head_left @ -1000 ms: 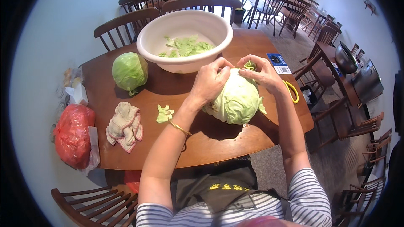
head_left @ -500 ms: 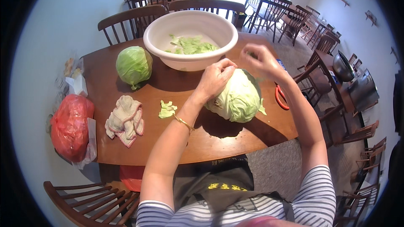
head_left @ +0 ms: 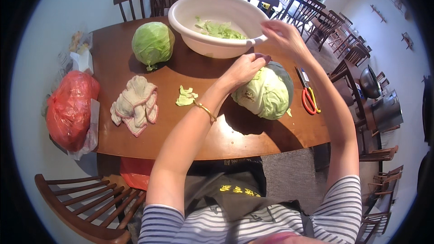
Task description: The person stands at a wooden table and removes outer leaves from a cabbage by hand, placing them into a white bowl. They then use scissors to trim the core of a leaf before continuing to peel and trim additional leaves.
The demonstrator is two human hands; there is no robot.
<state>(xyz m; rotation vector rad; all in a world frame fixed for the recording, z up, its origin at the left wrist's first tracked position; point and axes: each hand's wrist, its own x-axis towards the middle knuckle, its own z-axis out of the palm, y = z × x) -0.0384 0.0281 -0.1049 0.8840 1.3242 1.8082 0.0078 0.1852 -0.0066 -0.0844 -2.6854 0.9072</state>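
A pale green cabbage rests on the wooden table in front of me, its base end with a brown-spotted patch facing my left side. My left hand is closed over its upper left, the fingers curled on the leaves near the top. At the bowl's right rim, my right hand is raised with its fingers stretched toward the bowl; no leaf shows in it. The large white bowl holds several torn green leaf pieces. A second whole cabbage sits left of the bowl.
Scissors with red and yellow handles lie right of the cabbage. A crumpled cloth and a leaf scrap are on the left. A red plastic bag stands at the left edge. A wooden chair is near left.
My right hand has moved from above the cabbage to the bowl's rim, its fingers loosening from a curl. My left hand remains on the cabbage. The whole view has shifted, showing more of the scissors.
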